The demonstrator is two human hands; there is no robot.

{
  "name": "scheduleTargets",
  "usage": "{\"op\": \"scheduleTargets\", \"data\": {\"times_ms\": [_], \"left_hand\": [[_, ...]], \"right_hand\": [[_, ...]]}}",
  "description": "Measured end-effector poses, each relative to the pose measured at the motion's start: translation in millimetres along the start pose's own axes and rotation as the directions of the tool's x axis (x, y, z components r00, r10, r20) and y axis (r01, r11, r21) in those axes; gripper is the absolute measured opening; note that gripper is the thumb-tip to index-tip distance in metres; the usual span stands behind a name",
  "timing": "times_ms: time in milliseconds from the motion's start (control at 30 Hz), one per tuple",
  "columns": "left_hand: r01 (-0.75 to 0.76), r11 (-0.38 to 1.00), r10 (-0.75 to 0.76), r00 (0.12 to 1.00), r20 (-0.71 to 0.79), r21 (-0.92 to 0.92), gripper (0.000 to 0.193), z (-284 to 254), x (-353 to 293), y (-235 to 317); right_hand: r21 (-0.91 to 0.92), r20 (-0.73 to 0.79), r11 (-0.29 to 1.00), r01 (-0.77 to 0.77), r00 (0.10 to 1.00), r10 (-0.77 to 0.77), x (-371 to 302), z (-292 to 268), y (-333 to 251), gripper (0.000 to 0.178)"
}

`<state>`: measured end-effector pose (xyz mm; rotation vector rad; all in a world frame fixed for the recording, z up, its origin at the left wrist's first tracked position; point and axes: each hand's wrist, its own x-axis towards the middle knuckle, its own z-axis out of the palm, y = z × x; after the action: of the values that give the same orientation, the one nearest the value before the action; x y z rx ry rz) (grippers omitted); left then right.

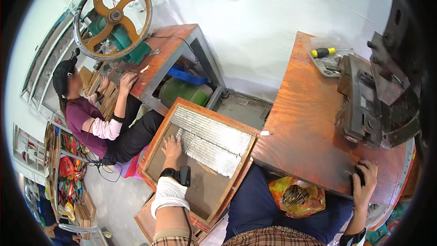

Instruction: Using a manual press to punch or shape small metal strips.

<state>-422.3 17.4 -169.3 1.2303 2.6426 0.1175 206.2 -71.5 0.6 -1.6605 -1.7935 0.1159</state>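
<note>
My left hand (171, 148) reaches into a shallow wooden tray (150, 148), palm down with the fingers stretched out and apart. Its fingertips touch the left end of the tightly packed rows of small silvery metal pieces (214, 139), which fill the tray's far part. Bare brown bottom shows in the near part. At the front edge of the reddish wooden table, my right hand (365, 183) rests with bent fingers on the top and the thumb apart from them. Nothing can be made out in it.
A dark metal machine (364, 105) stands on the table (296, 109). Behind it lies a yellow-black screwdriver (323, 53) on a plastic tray (327, 68). A bag with dark metal bits (296, 196) lies at my lap. Left, a co-worker (91, 118) sits at a handwheel press (116, 16).
</note>
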Motion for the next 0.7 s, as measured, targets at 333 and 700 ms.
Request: {"op": "scheduleTargets", "data": {"times_ms": [333, 700], "left_hand": [[-0.202, 0.926, 0.186, 0.979, -0.082, -0.320, 0.048, -19.2, 22.2, -0.7], [-0.193, 0.895, 0.289, 0.938, 0.192, -0.402, 0.058, -22.2, 56.0, -17.7]], "right_hand": [[-0.099, 0.024, 0.995, 0.011, 1.000, -0.009, 2.3, 5.8, 5.2, 0.023], [-0.168, 0.019, 0.986, -0.005, 1.000, 0.008, -0.5, 9.4, 2.1, 0.024]]}}
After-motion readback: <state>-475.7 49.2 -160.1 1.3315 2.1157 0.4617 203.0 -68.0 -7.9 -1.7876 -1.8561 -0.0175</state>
